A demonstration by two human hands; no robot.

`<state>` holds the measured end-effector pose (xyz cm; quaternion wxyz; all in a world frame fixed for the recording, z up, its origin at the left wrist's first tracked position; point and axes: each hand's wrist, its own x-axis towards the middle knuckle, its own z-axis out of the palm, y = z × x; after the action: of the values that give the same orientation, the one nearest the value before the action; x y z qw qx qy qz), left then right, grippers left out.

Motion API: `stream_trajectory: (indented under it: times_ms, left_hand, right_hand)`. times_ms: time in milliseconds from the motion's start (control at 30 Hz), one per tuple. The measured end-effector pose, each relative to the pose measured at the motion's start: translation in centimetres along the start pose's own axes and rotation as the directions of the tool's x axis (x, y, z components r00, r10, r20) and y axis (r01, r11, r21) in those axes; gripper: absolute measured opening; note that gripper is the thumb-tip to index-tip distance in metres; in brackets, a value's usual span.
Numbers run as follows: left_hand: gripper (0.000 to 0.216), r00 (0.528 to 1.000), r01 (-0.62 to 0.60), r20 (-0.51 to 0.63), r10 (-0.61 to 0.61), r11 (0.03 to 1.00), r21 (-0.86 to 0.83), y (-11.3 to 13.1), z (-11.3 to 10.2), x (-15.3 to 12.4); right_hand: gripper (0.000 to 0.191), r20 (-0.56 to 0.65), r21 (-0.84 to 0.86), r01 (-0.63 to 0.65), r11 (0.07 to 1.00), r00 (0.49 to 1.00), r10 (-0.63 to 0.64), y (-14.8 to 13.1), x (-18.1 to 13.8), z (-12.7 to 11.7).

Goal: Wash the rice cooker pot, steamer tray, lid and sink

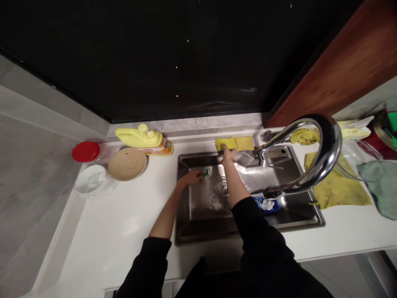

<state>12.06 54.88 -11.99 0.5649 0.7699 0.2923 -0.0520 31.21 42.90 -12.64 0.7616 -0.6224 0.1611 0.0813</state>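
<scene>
My left hand (pixel 192 177) is low over the left side of the steel sink (pixel 198 229), its fingers closed on a small green object (pixel 207 173) whose kind I cannot make out. At the back rim, my right hand (pixel 228 154) has its fingers on a yellow sponge (pixel 223 143) lying on the ledge and appears to grip it. A second, paler yellow sponge (pixel 245 143) lies right beside the first. Between my arms shows the round drain (pixel 221 187), with wet patches around it.
A chrome faucet (pixel 325 161) arches over the sink's right side, above a blue tray (pixel 273 208) with white stuff in it. To the left stand a yellow jug (pixel 145 140), a tan round lid (pixel 127 164) and a red-lidded jar (pixel 86 152). Yellow cloths (pixel 341 188) lie at right.
</scene>
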Motion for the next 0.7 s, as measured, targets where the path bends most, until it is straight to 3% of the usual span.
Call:
stream_trajectory:
  times_ms: [133, 233, 333, 500, 600, 700]
  left_hand:
    - [0.031, 0.996, 0.063, 0.07, -0.059, 0.996, -0.066, -2.0, 1.3, -3.2]
    - [0.023, 0.994, 0.08, 0.079, -0.069, 0.986, -0.148, -2.1, 3.0, -4.2]
    - [0.018, 0.999, 0.031, 0.001, -0.032, 0.959, -0.281, -1.3, 5.4, -4.8]
    - [0.014, 0.982, -0.149, -0.171, 0.084, 0.899, -0.412, 0.9, 10.1, -6.4]
    - [0.021, 0.979, -0.181, -0.163, 0.119, 0.872, -0.454, 2.2, 12.4, -7.8]
    - [0.024, 0.969, -0.209, -0.212, 0.124, 0.87, -0.447, 3.4, 14.5, -9.0]
  right_hand:
    - [0.054, 0.144, -0.041, 0.003, 0.999, 0.99, 0.002, 0.6, -0.8, -1.4]
    - [0.058, 0.169, -0.128, -0.082, 0.988, 0.98, 0.103, 1.0, -2.9, -3.9]
    - [0.051, 0.207, -0.209, -0.158, 0.965, 0.958, 0.201, 1.6, -6.5, -7.2]
    - [0.034, 0.46, -0.28, -0.214, 0.936, 0.826, 0.326, 1.7, -12.7, -12.5]
    - [0.036, 0.47, -0.178, -0.205, 0.963, 0.842, 0.266, 0.2, -14.7, -15.0]
    - [0.04, 0.477, -0.125, -0.314, 0.941, 0.812, 0.335, -1.7, -15.1, -17.3]
